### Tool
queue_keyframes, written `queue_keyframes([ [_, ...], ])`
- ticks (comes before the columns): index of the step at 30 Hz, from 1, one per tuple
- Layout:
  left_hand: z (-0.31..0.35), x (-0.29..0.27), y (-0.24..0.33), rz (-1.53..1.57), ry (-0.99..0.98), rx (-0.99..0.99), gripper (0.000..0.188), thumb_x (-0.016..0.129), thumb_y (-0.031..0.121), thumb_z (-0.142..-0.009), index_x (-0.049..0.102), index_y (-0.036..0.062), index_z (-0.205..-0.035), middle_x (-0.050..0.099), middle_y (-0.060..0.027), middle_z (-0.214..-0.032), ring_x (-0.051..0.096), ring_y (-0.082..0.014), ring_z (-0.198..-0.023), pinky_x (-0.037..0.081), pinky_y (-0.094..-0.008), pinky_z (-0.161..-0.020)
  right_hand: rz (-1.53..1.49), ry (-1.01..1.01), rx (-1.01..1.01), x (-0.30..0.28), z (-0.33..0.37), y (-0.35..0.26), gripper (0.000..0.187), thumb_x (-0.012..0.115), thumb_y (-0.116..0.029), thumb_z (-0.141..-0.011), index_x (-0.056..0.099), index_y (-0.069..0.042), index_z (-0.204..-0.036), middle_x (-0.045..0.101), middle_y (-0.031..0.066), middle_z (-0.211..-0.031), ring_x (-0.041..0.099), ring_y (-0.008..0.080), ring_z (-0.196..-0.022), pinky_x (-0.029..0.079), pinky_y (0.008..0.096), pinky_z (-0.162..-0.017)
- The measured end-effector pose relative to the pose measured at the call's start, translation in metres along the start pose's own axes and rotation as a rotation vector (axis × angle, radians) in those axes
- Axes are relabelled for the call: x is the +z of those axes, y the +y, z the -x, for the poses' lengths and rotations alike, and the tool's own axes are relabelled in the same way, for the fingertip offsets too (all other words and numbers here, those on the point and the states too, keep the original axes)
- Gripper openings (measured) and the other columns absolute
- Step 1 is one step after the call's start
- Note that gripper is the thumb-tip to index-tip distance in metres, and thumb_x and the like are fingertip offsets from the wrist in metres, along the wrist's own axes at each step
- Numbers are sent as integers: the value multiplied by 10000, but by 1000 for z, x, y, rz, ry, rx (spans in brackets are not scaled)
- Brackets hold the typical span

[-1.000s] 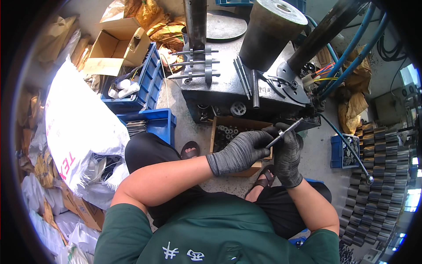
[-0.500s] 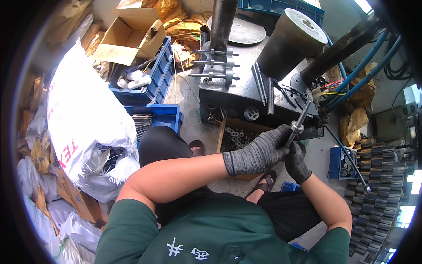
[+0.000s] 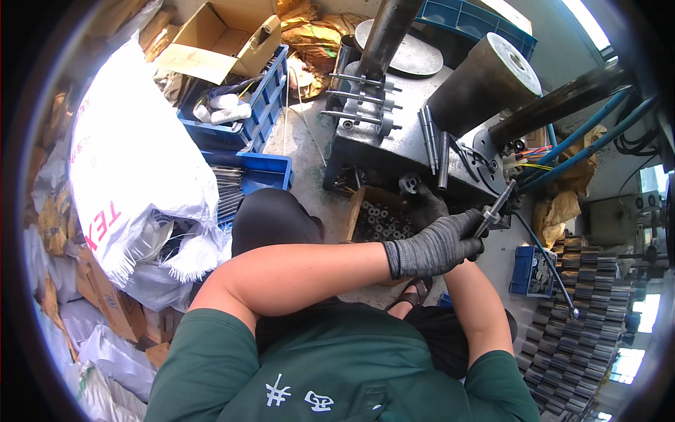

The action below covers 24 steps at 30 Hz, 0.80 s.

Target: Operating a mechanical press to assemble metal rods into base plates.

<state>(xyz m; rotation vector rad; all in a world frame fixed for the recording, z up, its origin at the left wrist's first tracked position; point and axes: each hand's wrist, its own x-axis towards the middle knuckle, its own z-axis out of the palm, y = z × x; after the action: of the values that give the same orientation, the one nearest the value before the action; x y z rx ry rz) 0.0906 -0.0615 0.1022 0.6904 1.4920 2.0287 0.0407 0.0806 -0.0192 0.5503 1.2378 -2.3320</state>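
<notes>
My left hand [image 3: 443, 245], in a grey knitted glove, is closed around the lower part of a stepped metal shaft [image 3: 501, 199]. A round metal collar sits partway along it, and the thin end points up and to the right. My right hand [image 3: 427, 209], gloved too, reaches under my left wrist to the bench front. Its fingers are closed on the edge of a round metal disc with holes [image 3: 408, 184]; part of the hand is hidden behind my left. Just below stands a wooden box of small metal rings [image 3: 383, 224].
Three shafts with discs [image 3: 365, 98] lie on the metal bench [image 3: 351, 146], near loose rods [image 3: 429, 141] and a large dark cylinder [image 3: 485, 84]. Blue crates [image 3: 267, 172] and a white sack [image 3: 140, 162] stand left. Stacked metal parts [image 3: 590, 316] fill the right.
My right hand has left the shaft and moved left to the holed disc, which has shifted slightly. My left hand keeps the shaft. The whole view has turned a little.
</notes>
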Motion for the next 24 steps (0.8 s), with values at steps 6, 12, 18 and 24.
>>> queue_keyframes([
  [6,0,-1,1,18,-33,-23,467,613,91,-944,506,60,-1397,667,-118,-914,659,-180,-786,568,-342,-729,125,91,-150,5,-16,3,413,780,-263,-885,665,-14,-1194,717,87,-1065,689,230,-937,556,388,-893],
  [12,-6,5,-4,-42,-49,-68,346,589,61,-971,524,25,-1309,669,-107,-971,671,-154,-869,587,-312,-735,1430,378,-623,-51,-38,35,294,757,-240,-873,709,-90,-1121,750,97,-971,726,233,-885,564,440,-841],
  [18,8,11,-16,305,104,-451,260,594,35,-937,553,8,-1192,663,-130,-1002,696,-199,-902,610,-338,-745,1677,169,-298,-60,43,17,321,728,-303,-885,703,-71,-1106,739,163,-982,715,321,-934,546,460,-854],
  [24,9,7,-57,342,202,-603,251,595,30,-947,522,39,-1187,650,-124,-1000,702,-226,-835,607,-385,-701,1846,172,-226,-62,116,-81,383,762,-321,-879,707,-15,-1104,726,222,-966,713,348,-908,549,400,-845],
])
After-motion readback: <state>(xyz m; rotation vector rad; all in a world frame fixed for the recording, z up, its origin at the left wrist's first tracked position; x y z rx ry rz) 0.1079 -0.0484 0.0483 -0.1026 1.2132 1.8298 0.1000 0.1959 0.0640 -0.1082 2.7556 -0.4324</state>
